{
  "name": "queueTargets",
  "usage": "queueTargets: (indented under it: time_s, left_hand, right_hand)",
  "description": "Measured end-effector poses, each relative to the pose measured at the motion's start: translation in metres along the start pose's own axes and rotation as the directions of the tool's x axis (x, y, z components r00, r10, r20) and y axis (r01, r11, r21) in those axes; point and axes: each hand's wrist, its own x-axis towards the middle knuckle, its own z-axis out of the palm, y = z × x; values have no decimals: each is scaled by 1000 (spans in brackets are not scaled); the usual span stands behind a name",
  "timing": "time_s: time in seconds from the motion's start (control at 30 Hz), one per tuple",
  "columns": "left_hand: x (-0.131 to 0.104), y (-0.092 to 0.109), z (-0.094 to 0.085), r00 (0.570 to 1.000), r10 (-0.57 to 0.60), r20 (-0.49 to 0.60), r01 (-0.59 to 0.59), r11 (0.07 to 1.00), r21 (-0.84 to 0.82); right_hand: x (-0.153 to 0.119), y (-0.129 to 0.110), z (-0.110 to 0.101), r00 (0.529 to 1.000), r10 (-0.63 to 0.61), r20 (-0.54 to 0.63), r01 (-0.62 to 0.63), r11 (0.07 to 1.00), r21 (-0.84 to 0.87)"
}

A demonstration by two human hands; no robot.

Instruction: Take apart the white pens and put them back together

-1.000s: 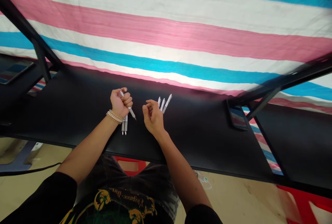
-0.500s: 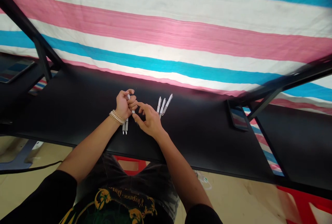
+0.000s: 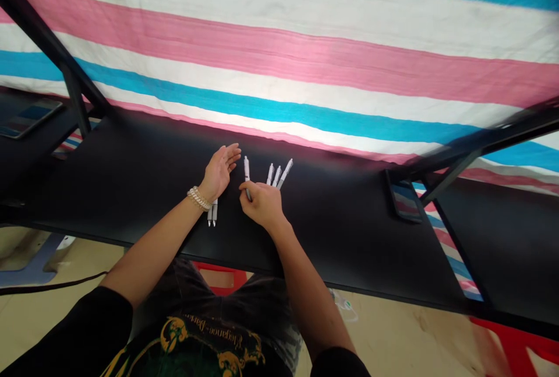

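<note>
My right hand pinches a white pen near its lower part, its clicker end pointing away from me. Just beyond that hand, three white pens lie fanned on the black table, their lower ends hidden by it. My left hand, with a braided bracelet on the wrist, is open and holds nothing, its fingers slightly curled. Two more white pens lie side by side beneath the left wrist, tips toward me; their far ends are covered.
Black metal braces rise at both sides of the table. A phone-like dark slab lies by the right brace, another flat dark device at far left. A striped sheet hangs along the back edge. Red stool parts show below.
The left hand has let go of the pen and opened. My right hand now holds that pen and has moved slightly right, next to the fanned pens.
</note>
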Motion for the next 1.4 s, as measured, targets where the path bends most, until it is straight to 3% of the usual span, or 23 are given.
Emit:
queueTargets:
  time_s: [0.1, 0.17, 0.27, 0.33, 0.47, 0.63, 0.77, 0.83, 0.93, 1.03, 1.13, 1.2, 1.3, 1.4]
  left_hand:
    - [2, 3, -4, 995, 91, -49, -90, 996, 21]
    - [3, 6, -5, 983, 154, -99, -153, 988, 16]
    - [4, 9, -6, 933, 297, -204, -298, 954, 31]
    - [5, 10, -6, 895, 376, -240, -379, 925, 36]
    - [7, 12, -10, 892, 390, -228, -403, 915, -10]
    - [14, 8, -18, 902, 360, -238, -355, 932, 65]
    - [20, -2, -23, 884, 404, -233, -335, 898, 285]
    - [19, -6, -22, 903, 379, -204, -304, 897, 321]
    - [12, -6, -17, 983, 179, -39, -164, 953, 256]
    - [4, -2, -12, 993, 57, 104, -76, 979, 189]
    - [2, 0, -9, 994, 98, 56, -105, 985, 136]
    - [2, -1, -8, 993, 119, 17, -120, 985, 120]
    - [4, -4, -8, 989, 146, -18, -143, 983, 114]
    - [5, -7, -10, 982, 177, -58, -170, 979, 109]
  right_hand:
    - [1, 5, -1, 998, 42, -37, -45, 995, -84]
    - [1, 2, 0, 999, 13, -33, -14, 999, -41]
    - [-1, -11, 2, 988, -140, 71, 129, 982, 138]
    - [-3, -23, 4, 950, -272, 154, 230, 941, 247]
    - [-5, -38, 7, 906, -334, 260, 272, 930, 246]
    - [-2, -31, 6, 930, -209, 302, 189, 977, 95]
    - [1, -19, 5, 979, -27, 203, -18, 976, 216]
    - [3, -15, 3, 989, 55, 136, -105, 914, 392]
    - [5, -10, -2, 984, 143, 102, -175, 757, 630]
    - [8, -6, -7, 967, 233, 102, -226, 601, 767]
    - [13, -2, -11, 924, 367, 106, -282, 470, 837]
    - [14, 1, -12, 901, 414, 132, -324, 436, 840]
    - [12, 2, -12, 903, 414, 114, -330, 498, 802]
    - [11, 0, -10, 927, 366, -88, -198, 672, 714]
